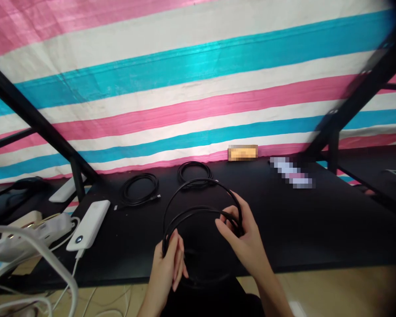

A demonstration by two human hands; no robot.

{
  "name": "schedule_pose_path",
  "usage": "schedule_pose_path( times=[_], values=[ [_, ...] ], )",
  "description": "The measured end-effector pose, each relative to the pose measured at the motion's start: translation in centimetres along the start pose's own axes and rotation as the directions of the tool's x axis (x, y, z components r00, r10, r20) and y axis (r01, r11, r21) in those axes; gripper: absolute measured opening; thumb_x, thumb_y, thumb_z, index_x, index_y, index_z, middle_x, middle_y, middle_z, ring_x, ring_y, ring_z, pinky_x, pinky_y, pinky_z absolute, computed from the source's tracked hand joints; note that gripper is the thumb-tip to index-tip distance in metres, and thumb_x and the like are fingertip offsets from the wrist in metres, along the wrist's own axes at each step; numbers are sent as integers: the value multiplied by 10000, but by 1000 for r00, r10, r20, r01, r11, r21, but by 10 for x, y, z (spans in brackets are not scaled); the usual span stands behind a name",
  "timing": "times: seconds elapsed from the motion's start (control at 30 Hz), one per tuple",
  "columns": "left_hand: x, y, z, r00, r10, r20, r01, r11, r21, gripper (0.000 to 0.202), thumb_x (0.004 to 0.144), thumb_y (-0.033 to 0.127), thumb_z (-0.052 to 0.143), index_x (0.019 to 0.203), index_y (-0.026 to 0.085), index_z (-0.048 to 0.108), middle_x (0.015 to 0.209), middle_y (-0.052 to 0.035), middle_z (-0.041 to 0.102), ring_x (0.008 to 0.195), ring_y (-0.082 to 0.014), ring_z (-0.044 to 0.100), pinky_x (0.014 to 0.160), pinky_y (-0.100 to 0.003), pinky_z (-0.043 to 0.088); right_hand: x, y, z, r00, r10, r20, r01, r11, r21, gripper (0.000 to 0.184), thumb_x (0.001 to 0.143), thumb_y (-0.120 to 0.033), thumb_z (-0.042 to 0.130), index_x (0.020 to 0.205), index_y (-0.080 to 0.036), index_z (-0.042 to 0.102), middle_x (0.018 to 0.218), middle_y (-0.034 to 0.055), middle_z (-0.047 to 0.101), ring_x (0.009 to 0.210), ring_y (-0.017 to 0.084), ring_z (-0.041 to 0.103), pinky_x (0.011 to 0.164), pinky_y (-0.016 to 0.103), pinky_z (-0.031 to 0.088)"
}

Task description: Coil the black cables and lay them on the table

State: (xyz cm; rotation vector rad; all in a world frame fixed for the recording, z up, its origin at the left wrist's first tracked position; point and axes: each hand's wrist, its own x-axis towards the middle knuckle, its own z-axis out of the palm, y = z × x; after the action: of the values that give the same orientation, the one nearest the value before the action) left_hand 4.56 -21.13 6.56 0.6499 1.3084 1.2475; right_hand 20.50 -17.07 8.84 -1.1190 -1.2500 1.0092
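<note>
A black cable (198, 208) hangs in loose loops between my two hands, above the front part of the black table. My left hand (169, 262) is closed around the left side of the loops, its thumb pressed to the fingers. On the right side, my right hand (246, 235) has its fingers curled round the strands, thumb pointing inward. Behind the held loops lie two more coiled black cables. One coil (140, 190) is at the left with light connector ends showing; the other coil (195, 164) is at the back middle, partly covered by the held cable.
A white power bank (88, 224) with a cord plugged in lies at the table's left. Beyond it are a white power strip (52, 231) and a thick white tube (49, 255). A blurred orange box (243, 152) stands at the back. Black frame bars (359, 92) slant at both sides.
</note>
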Motion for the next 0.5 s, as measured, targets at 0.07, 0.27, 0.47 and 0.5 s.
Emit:
schedule_pose_path(
  times=[0.07, 0.27, 0.47, 0.5],
  values=[
    [1, 3, -2, 999, 35, 22, -36, 997, 71, 476, 655, 628, 614, 710, 164, 522, 275, 112, 301, 225, -55, 263, 311, -175, 330, -2, -1, 1, 1000, -31, 7, 31, 999, 17, 514, 789, -299, 583, 1264, -257, 389, 737, -23, 486, 587, 90, 463, 518, 190, 415],
    [-2, 12, -3, 966, 259, -5, -254, 950, 183, 366, 755, 435, 619, 967, 199, 436, 359, 126, 390, 281, -77, 401, 429, -196, 454, -7, -2, -2, 998, -21, 54, 15, 993, 116, 410, 863, -297, 482, 1262, -225, 423, 619, -43, 427, 504, 80, 420, 464, 191, 377],
    [-7, 31, -4, 830, 545, -121, -471, 801, 370, 540, 686, 331, 694, 1153, 236, 440, 600, 74, 487, 322, -59, 422, 312, -148, 369, -10, -1, -2, 992, -124, -22, 123, 992, -35, 264, 817, -254, 551, 1074, -218, 601, 649, -21, 506, 558, 98, 486, 565, 237, 443],
    [-7, 34, -5, 804, 589, -85, -506, 752, 422, 558, 694, 305, 687, 1191, 236, 444, 635, 56, 504, 372, -72, 462, 352, -156, 406, -11, 0, -1, 988, -148, -51, 145, 987, -67, 254, 805, -241, 566, 1055, -231, 613, 684, -18, 525, 584, 97, 497, 599, 238, 450]
  ],
)
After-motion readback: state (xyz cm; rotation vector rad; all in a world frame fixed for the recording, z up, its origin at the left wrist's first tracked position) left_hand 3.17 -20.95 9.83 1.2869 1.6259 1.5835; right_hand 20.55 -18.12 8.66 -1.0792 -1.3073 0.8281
